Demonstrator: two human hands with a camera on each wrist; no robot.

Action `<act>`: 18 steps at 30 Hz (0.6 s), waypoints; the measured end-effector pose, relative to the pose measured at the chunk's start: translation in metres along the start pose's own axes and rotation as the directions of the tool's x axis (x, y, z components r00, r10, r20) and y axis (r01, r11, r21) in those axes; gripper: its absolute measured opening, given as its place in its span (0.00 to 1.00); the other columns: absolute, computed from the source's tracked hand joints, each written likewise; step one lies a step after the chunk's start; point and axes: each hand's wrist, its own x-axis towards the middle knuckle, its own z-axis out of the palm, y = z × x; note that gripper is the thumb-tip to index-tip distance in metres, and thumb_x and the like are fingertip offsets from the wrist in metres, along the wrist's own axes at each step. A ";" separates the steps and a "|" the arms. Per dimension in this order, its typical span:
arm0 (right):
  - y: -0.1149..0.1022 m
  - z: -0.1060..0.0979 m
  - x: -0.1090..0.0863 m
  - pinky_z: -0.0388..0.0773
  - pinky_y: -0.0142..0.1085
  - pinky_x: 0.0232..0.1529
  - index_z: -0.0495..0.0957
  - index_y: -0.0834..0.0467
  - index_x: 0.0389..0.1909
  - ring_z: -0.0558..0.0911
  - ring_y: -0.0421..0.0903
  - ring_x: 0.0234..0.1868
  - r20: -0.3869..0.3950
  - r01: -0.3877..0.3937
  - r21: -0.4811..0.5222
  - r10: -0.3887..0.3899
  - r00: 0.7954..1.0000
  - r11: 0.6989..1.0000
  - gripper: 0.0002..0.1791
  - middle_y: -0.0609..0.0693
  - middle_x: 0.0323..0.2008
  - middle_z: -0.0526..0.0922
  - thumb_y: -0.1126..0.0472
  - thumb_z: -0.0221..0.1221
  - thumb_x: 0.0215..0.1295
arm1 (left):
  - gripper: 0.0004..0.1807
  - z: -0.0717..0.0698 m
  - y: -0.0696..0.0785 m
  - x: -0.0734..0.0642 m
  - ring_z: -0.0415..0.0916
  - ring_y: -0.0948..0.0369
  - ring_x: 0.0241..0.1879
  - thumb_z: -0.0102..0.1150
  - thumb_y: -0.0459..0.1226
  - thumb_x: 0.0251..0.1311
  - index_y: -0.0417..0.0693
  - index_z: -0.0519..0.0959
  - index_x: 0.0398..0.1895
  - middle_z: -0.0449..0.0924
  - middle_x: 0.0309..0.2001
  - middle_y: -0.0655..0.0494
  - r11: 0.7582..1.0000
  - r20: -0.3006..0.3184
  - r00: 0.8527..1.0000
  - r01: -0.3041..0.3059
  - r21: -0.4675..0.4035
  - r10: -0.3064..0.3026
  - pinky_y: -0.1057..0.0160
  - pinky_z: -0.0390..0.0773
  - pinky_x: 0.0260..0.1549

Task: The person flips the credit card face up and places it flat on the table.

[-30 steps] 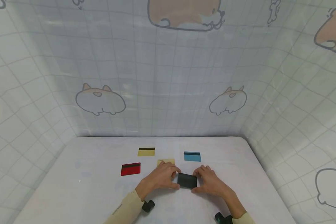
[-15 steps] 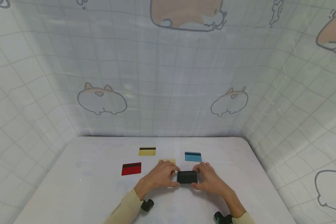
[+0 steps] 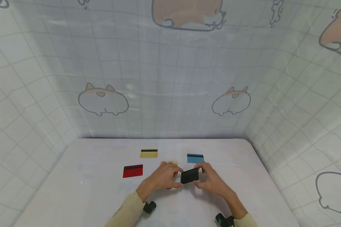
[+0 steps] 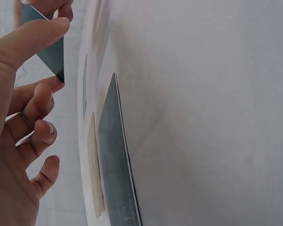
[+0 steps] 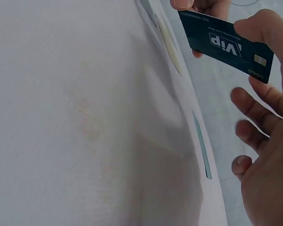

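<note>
Both hands hold a dark green bank card (image 3: 189, 176) between them over the table. My left hand (image 3: 163, 176) pinches its left end, thumb on the near edge and index finger at the far corner. My right hand (image 3: 211, 179) pinches the right end the same way. In the right wrist view the bank card (image 5: 221, 42) shows "Vip" lettering and a gold chip. Its right end is raised in the head view. Under my left hand, a flat dark card-like piece (image 4: 115, 155) with pale lettering lies on the table, mostly hidden in the head view.
A red card (image 3: 132, 171) lies at the left, a yellow card (image 3: 149, 154) behind it and a blue card (image 3: 195, 158) behind the right hand. A pale yellow card (image 3: 170, 163) is partly covered by the left hand. Patterned sheeting (image 3: 170, 78) surrounds the white table (image 3: 88, 195).
The dark green card has turned from level to tilted, its right end rising with my right hand. A dark edge now shows below my left thumb.
</note>
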 end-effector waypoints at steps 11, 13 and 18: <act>-0.004 0.002 0.005 0.64 0.61 0.52 0.62 0.45 0.56 0.73 0.44 0.59 0.069 0.087 0.175 -0.100 0.993 0.981 0.30 0.36 0.57 0.74 0.47 0.65 0.56 | 0.29 0.003 0.003 0.002 0.62 0.69 0.29 0.66 0.62 0.42 0.63 0.79 0.48 0.64 0.21 0.71 1.000 -0.017 1.000 -0.026 0.006 0.026 0.60 0.60 0.37; -0.005 0.002 0.005 0.63 0.62 0.54 0.62 0.46 0.55 0.72 0.45 0.60 0.075 0.086 0.194 -0.102 0.992 0.977 0.29 0.37 0.57 0.75 0.49 0.65 0.56 | 0.29 0.002 0.003 0.002 0.62 0.69 0.29 0.67 0.62 0.42 0.63 0.80 0.48 0.65 0.21 0.71 1.000 -0.025 0.999 -0.030 0.008 0.031 0.60 0.60 0.36; -0.006 0.001 0.005 0.65 0.49 0.48 0.62 0.45 0.56 0.73 0.42 0.57 0.072 0.070 0.168 -0.083 0.994 0.983 0.30 0.36 0.56 0.74 0.51 0.65 0.56 | 0.30 0.002 0.002 0.001 0.61 0.69 0.28 0.65 0.63 0.44 0.62 0.79 0.50 0.65 0.22 0.71 0.999 -0.023 0.999 -0.035 0.020 0.036 0.60 0.62 0.38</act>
